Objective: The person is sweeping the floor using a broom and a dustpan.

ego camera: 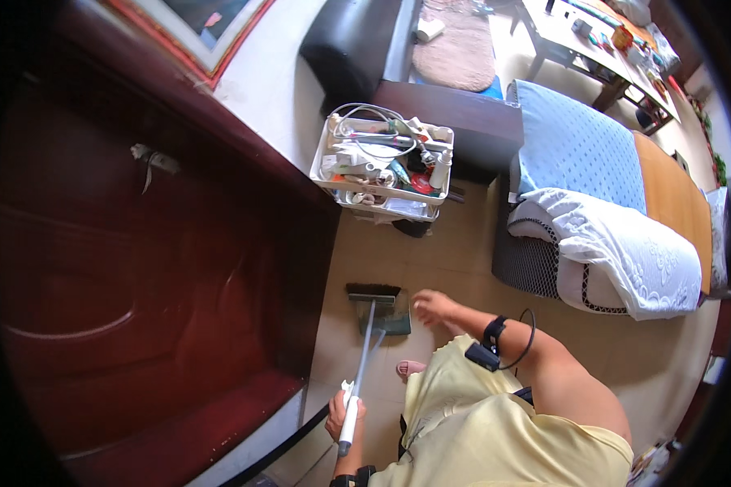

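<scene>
My left hand (336, 416) is wrapped around the white grip of a broom (365, 347). A second, paler pole, which runs to the dustpan (397, 327), meets the broom pole close to that hand, with a white hooked end beside the fingers. The broom's dark bristles (373, 288) lie at the far edge of the dustpan, over the tiled floor. Just right of the dustpan, my right hand (434, 308) hangs in the air, holding nothing, with its fingers loosely curled and somewhat apart.
A dark red wooden door (158, 255) stands at left. Ahead is a white trolley (381, 193) packed with bottles, cables and small items. A seat with a blue cover (575, 143) and a white cloth-covered cushion (633, 255) is at right. My slippered foot (410, 368) is near the dustpan.
</scene>
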`<state>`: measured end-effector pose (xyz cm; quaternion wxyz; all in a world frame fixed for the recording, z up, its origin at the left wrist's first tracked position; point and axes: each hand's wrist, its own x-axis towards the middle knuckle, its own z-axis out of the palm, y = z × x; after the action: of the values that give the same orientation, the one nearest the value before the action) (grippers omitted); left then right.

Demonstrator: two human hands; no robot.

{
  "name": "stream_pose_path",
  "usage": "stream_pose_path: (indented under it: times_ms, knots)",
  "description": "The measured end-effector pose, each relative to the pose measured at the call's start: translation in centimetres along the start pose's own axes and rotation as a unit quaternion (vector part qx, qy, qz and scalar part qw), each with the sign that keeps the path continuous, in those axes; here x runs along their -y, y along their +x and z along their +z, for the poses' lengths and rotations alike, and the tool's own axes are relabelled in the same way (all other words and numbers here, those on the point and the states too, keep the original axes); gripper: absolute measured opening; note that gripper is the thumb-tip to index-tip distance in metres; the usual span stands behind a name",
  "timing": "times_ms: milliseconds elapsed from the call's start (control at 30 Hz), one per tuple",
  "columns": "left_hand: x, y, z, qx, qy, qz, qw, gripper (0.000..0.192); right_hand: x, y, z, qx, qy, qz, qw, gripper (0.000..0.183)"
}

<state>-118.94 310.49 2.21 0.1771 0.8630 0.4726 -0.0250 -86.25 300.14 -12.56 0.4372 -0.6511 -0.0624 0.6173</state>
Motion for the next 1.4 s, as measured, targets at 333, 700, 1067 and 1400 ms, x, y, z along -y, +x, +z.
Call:
stream_pose_path:
  times_ms: [333, 700, 1067, 1400]
  knots:
    - [-0.2, -1.8, 1.7, -0.016, -0.055, 0.048, 0.997, 0.039, 4.2, -13.3, 17.9, 0.387, -0.055, 0.090, 0.916, 0.054]
    - [-0.3, -1.8, 1.6, 0.018, -0.083, 0.048, 0.995, 0.044, 1.9, -15.0, 20.3, 0.120, -0.090, 0.046, 0.988, 0.021]
    - [3.1, -3.0, 1.0, 0.060, -0.123, -0.066, 0.988, 0.031, -1.5, -20.5, 3.1, 0.056, 0.047, 0.111, 0.991, 0.013]
    - [4.5, -4.9, -0.5, 0.082, -0.107, -0.038, 0.990, 0.028, -6.9, -22.8, -1.5, -0.076, 0.011, 0.123, 0.989, 0.010]
